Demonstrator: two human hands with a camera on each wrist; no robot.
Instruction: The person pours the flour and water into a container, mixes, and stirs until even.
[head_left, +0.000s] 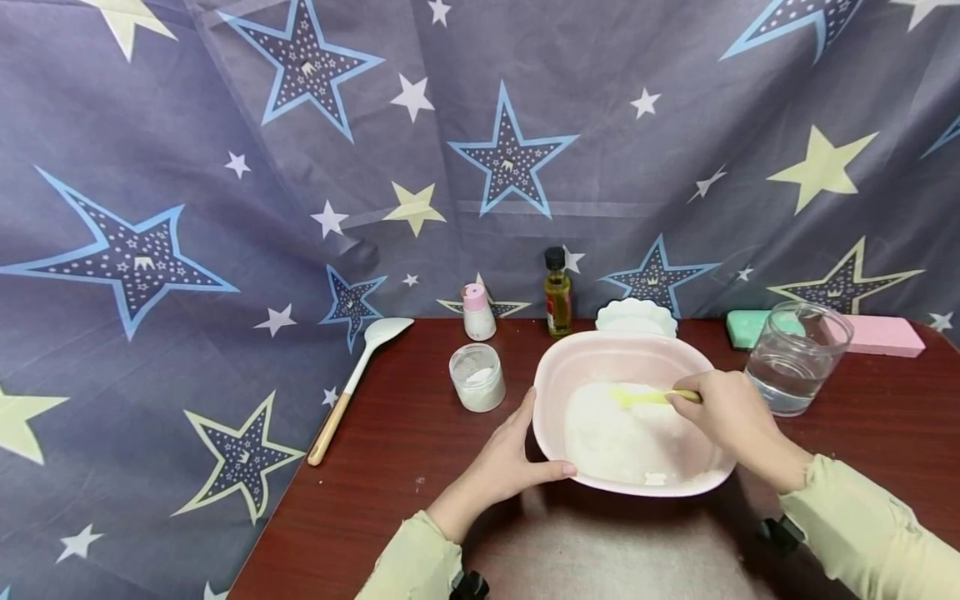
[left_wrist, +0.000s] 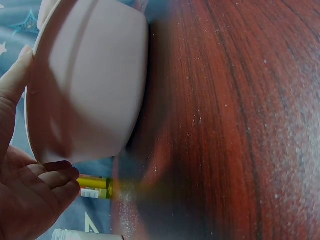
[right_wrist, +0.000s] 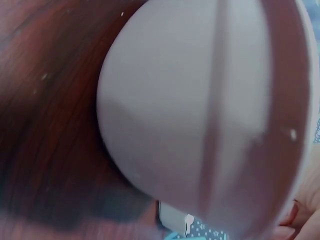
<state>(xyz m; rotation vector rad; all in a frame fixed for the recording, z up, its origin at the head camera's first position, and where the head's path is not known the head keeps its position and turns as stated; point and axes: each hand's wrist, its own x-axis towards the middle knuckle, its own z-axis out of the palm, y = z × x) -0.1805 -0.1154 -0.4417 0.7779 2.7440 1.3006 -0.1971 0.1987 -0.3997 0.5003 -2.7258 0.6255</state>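
A pale pink basin (head_left: 551, 400) stands on the table with white powder (head_left: 611, 437) spread over its bottom. My left hand (head_left: 498, 462) holds the basin's left side, thumb along the front rim and fingers against the outer wall. The left wrist view shows that hand (left_wrist: 35, 195) with its fingers bent beside the basin wall (left_wrist: 100, 85). My right hand (head_left: 731, 412) pinches the handle of a small yellow utensil (head_left: 645, 397), whose tip lies in the powder; its exact kind is unclear. In the right wrist view the basin (right_wrist: 165, 110) hides most of the hand (right_wrist: 305, 220).
Left of the basin are a jar of white powder (head_left: 478, 379), a pink-capped shaker (head_left: 478, 312) and a white ladle (head_left: 360, 375). Behind stand an oil bottle (head_left: 558, 296) and a scalloped white dish (head_left: 636, 317). A glass of water (head_left: 795, 367), green block (head_left: 744, 328) and pink block (head_left: 877, 335) are right.
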